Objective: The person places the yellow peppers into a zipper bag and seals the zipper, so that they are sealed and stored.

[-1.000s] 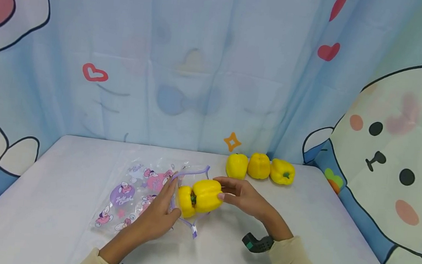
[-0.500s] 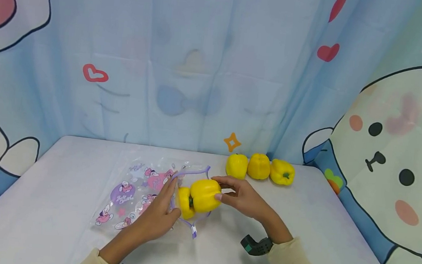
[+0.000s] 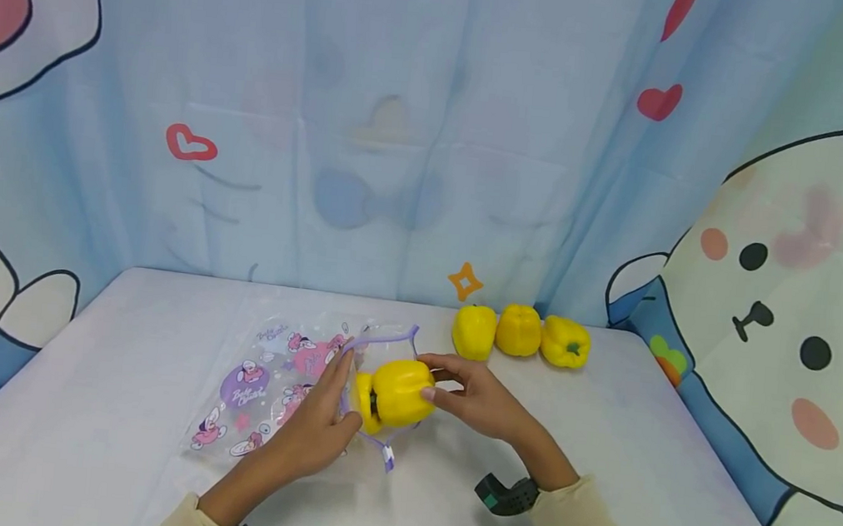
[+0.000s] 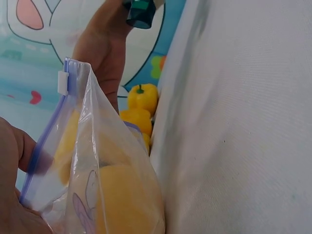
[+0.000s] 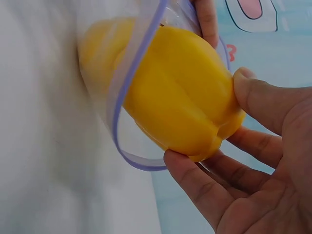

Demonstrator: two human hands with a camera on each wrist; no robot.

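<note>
A clear zip bag (image 3: 246, 390) with a purple rim and cartoon prints lies on the table, its mouth spread toward the right. At the mouth, my left hand (image 3: 317, 425) holds the bag's edge, thumb and fingers apart. My right hand (image 3: 483, 398) grips a yellow bell pepper (image 3: 403, 391) by its bottom end. That pepper is partly through the purple rim, as the right wrist view shows, stem end facing inward. Another yellow bell pepper (image 4: 124, 200) sits inside the bag, just ahead of it and seen through the plastic.
Three more yellow bell peppers, a left one (image 3: 474, 332), a middle one (image 3: 518, 330) and a right one (image 3: 565, 342), stand in a row at the back of the white table (image 3: 117, 387). A printed blue curtain (image 3: 373, 125) hangs behind the table.
My right hand has moved left with its pepper, farther into the bag's mouth. The pepper inside shows less now. My left hand has stayed in place.
</note>
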